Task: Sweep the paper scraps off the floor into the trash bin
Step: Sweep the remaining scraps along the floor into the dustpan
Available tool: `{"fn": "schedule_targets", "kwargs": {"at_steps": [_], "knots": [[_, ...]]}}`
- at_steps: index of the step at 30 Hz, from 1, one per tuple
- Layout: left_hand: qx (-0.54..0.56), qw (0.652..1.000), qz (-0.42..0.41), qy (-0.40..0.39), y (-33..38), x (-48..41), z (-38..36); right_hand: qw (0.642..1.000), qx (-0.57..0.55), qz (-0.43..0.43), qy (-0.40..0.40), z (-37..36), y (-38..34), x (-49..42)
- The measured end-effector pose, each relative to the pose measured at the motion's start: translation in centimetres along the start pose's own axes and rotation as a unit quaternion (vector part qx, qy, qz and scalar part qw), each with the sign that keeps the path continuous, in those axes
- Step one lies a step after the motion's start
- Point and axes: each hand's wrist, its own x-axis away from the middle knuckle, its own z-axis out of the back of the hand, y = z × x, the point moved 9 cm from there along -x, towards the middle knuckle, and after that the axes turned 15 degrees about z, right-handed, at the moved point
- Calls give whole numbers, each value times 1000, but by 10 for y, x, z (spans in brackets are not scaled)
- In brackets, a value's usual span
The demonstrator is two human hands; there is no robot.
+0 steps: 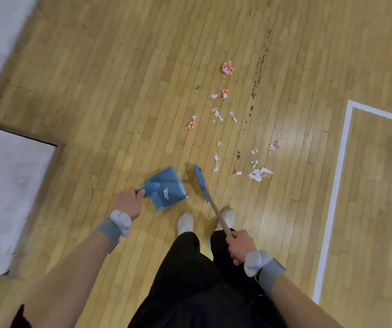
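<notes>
My left hand [128, 201] grips the handle of a blue dustpan [166, 188], which holds one white scrap [166, 193]. My right hand [238, 245] grips the wooden handle of a broom whose blue head [200, 182] rests on the floor just right of the dustpan. White and red-and-white paper scraps lie scattered on the wooden floor ahead and to the right, from a white pile [259, 174] near the broom up to a crumpled red-and-white ball [227, 67]. No trash bin is in view.
My two white shoes [185, 221] stand just behind the dustpan and broom. A white wall with dark baseboard [5, 176] runs along the left. A white painted line [337, 185] marks the floor at the right. Dark scuff marks [254, 91] streak past the scraps.
</notes>
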Motion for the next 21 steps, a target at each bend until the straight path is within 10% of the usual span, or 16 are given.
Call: {"fn": "schedule_targets", "kwargs": {"at_steps": [21], "knots": [[26, 994, 65, -89, -48, 13, -40, 951, 292, 59, -77, -50, -38, 8]]}}
